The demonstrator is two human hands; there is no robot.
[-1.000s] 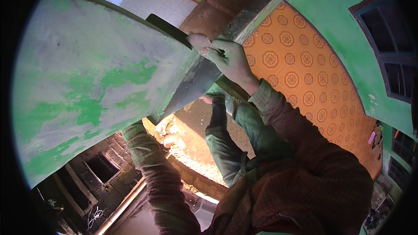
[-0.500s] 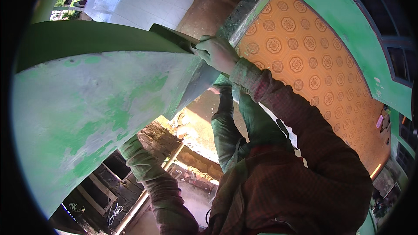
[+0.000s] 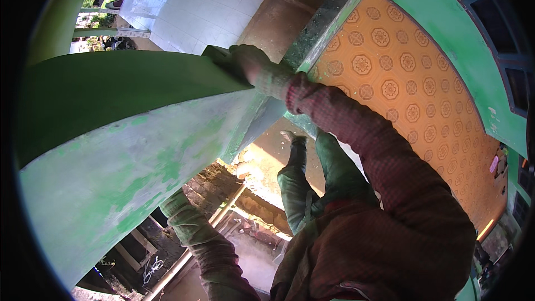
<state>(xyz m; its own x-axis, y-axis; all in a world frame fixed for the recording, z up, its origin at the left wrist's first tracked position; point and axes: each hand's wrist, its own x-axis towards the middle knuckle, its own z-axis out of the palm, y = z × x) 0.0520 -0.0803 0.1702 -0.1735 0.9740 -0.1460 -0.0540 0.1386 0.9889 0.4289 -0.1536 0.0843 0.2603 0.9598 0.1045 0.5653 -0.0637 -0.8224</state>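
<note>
Rests the right grip [image 3: 249, 62] at the far end of a patchy green wall [image 3: 150, 150], at the left of the scene, against its dark green corner [image 3: 215, 53]. Blurred there, with fingers curved over; impossible to say whether closed on something small or only pressed down. Placed so, probably, to bear on the corner from above, at the end of a long reach. Passes the left arm, in its left sleeve [image 3: 198, 228], behind the wall's near edge, hiding the left grip completely; impossible to say its state. Perhaps set there as a brace for balance. Stands with legs [image 3: 346, 173] slightly apart, right of the wall, likely for steadiness. Shows no brand, label or readable writing, whether on the wall or the orange patterned floor [image 3: 390, 86] at right.
</note>
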